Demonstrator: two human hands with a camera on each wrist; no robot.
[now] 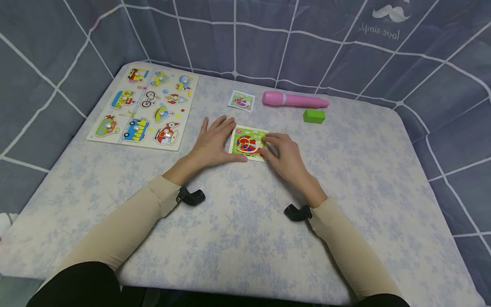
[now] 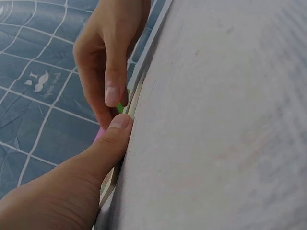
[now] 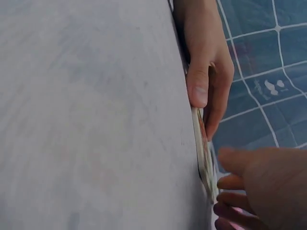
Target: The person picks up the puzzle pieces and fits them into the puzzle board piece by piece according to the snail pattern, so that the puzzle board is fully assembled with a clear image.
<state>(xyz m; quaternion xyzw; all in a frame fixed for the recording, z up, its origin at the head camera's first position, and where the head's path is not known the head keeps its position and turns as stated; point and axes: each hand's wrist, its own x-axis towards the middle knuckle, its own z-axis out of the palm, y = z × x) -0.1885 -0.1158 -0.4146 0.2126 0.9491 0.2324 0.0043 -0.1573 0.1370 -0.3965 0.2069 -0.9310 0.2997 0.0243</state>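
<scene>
A small square picture puzzle [image 1: 248, 144] with a red and blue snail on green lies flat on the table. My left hand [image 1: 215, 143] spreads around its left side, the thumb along the near edge and the fingertips by the far left corner. Over the puzzle's right side is my right hand [image 1: 285, 155], its fingers loosely bent and its thumb apart from them. In the right wrist view, no object shows between the right thumb [image 3: 232, 160] and fingers. Whether the right fingertips touch the puzzle is hard to see.
Behind the puzzle lies a small snail picture card [image 1: 241, 101]. A pink stick-like object [image 1: 295, 99] and a green block [image 1: 314, 116] are at the back right. A vehicle knob puzzle board [image 1: 145, 108] covers the back left, near the grey curtain [image 1: 261, 47].
</scene>
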